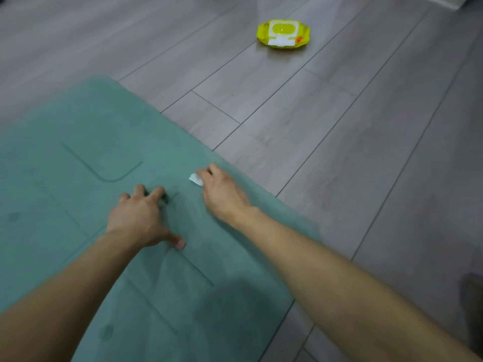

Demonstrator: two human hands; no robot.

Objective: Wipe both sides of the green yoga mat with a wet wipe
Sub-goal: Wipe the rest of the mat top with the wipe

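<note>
Head view: wet wipe [196,178] is seemingly gripped by right hand [224,190], left hand [138,215] splayed on yoga mat [78,126]; nearby edge could be rucked by strokes.

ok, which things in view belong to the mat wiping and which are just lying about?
In use: green yoga mat; wet wipe, gripped by the right hand on the mat; left hand, spread on the mat.
Lying about: yellow wipe pack, on the floor beyond the mat, untouched.

Most of wet wipe [196,179] hidden under right hand [223,190]; mat [78,126] cut off left, bottom.
</note>
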